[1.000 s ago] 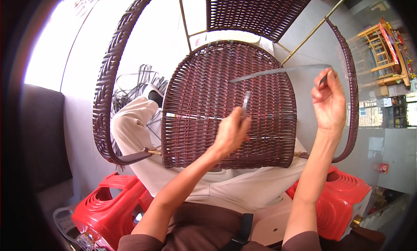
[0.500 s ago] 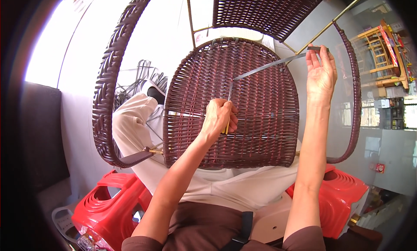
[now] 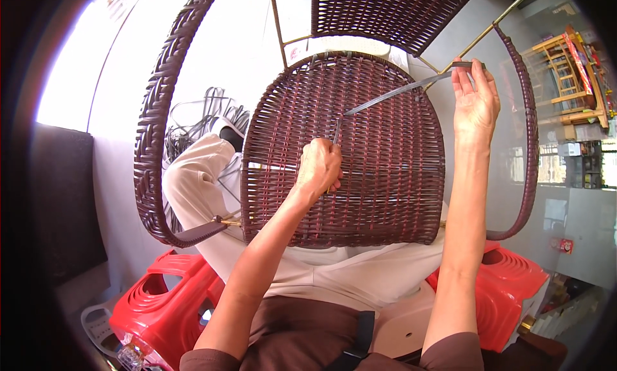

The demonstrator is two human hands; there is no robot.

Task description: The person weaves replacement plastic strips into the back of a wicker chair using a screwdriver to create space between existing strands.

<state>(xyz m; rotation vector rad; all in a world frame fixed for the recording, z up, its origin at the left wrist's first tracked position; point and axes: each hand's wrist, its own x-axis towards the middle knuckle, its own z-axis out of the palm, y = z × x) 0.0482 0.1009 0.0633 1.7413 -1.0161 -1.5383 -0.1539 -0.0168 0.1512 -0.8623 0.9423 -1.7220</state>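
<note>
A round-fronted wicker chair seat (image 3: 385, 178), woven in dark brown and reddish strands, lies across my lap. My left hand (image 3: 319, 165) is closed over a slim metal tool (image 3: 337, 132); its yellow handle barely shows, and its tip meets the weave. From that spot a flat grey plastic strip (image 3: 392, 97) runs up to the right above the seat. My right hand (image 3: 475, 101) pinches the strip's far end between thumb and fingers, near the chair's right armrest. Exactly what kind of tool it is remains unclear.
The braided left armrest (image 3: 154, 107) and wrapped right armrest (image 3: 528, 127) curve around both sides. Beyond the seat is the woven backrest (image 3: 379, 14). Red plastic stools (image 3: 160, 287) flank me. Loose grey strips (image 3: 209, 111) pile on the floor at left.
My left hand has shifted slightly up and left with the tool, and its yellow handle shows less. My right hand has moved only slightly, still pinching the strip.
</note>
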